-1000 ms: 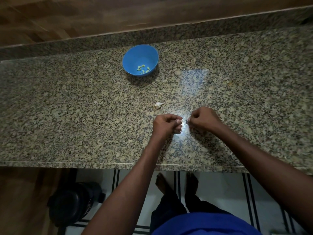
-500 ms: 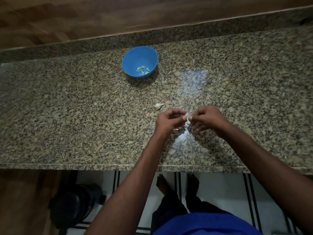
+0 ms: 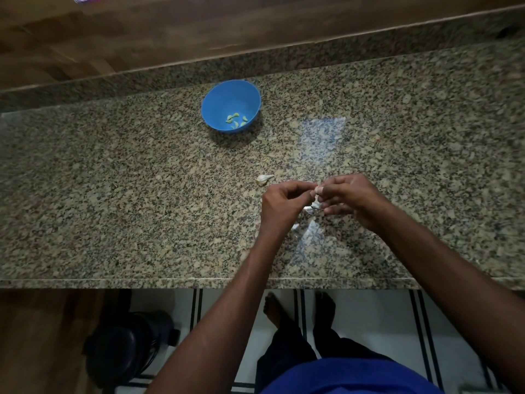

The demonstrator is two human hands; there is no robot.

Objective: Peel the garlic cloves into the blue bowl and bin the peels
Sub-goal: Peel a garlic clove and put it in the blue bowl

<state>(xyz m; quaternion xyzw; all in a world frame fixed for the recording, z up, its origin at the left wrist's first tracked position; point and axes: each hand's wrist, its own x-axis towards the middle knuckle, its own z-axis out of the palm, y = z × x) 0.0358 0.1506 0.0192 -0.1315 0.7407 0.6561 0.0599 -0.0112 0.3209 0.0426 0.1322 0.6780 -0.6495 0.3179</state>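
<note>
My left hand (image 3: 279, 203) and my right hand (image 3: 350, 199) meet above the granite counter, and both pinch one small garlic clove (image 3: 316, 190) between their fingertips. Pale peel scraps (image 3: 309, 209) lie on the counter just under the hands. One unpeeled clove (image 3: 263, 179) lies on the counter, just left of and behind my left hand. The blue bowl (image 3: 227, 93) stands further back with several peeled cloves (image 3: 235, 120) in its bottom.
The granite counter (image 3: 127, 194) runs the full width, with its front edge near my body and a raised granite lip behind. A dark round bin (image 3: 129, 346) stands on the floor at lower left. My bare feet show below the counter edge.
Both hands have lifted slightly off the counter and come together. The fingers have shifted on the clove, which now shows between the fingertips. Peel scraps now show on the counter under the hands.
</note>
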